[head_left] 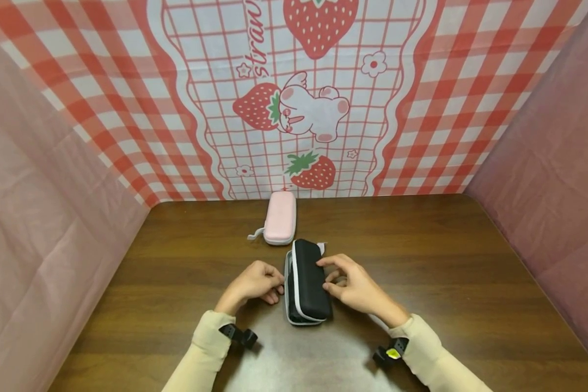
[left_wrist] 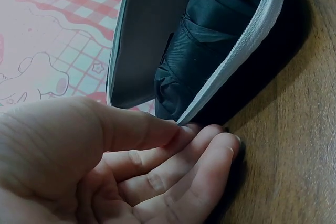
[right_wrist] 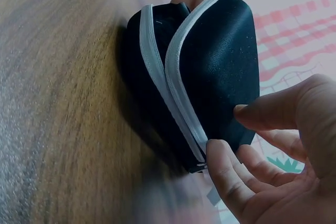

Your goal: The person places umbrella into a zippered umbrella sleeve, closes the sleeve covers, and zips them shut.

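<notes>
A black zip case (head_left: pixel 311 280) with white zipper edging lies on the table, its lid raised part way along the left side. My left hand (head_left: pixel 259 282) pinches the lower rim's zipper edge between thumb and fingers, seen close in the left wrist view. Dark lining (left_wrist: pixel 210 30) shows inside between the rims. On the other side, my right hand (head_left: pixel 355 286) rests its thumb and fingertips against the lid. In the right wrist view the lid (right_wrist: pixel 220 61) leans over the base, and one fingertip lies right by the zipper seam.
Behind the black case lies a closed pink case (head_left: pixel 281 216) with a light wrist strap (head_left: pixel 256 234). The brown wooden table (head_left: pixel 446 261) ends at a strawberry-print cloth backdrop (head_left: pixel 318 109), with pink cloth walls (head_left: pixel 44 190) on both sides.
</notes>
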{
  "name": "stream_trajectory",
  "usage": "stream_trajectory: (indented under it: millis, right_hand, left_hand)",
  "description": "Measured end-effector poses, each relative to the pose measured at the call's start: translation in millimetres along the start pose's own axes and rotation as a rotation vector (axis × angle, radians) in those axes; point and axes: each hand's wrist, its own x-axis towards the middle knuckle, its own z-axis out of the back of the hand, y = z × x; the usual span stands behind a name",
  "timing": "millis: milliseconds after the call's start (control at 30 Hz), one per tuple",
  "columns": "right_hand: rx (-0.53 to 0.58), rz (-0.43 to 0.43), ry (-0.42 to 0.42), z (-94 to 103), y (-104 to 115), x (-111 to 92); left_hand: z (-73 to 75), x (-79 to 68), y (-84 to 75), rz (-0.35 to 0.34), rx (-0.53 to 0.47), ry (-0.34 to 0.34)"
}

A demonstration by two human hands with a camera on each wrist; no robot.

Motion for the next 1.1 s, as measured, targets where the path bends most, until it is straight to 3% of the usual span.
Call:
stream_trajectory:
  millis: [333,633,900,1100]
  right_hand:
    - [0.000,0.013,0.009,-1.9,-1,2]
    - [-0.004,0.037,0.025,-2.6,0,2]
    - [-0.013,0.047,0.038,-4.7,-1,4]
    - [-0.025,0.040,0.042,-6.3,-1,5]
  left_hand:
    - [1.1,1.2,-0.2,0.006,-0.018,0.007]
    - [-2.9,3.9,-4.9,0.057,-0.143,-0.067]
    - [-9.8,2.7,-8.2,0.083,-0.103,-0.071]
    - [-14.0,1.9,-10.8,0.071,-0.021,-0.075]
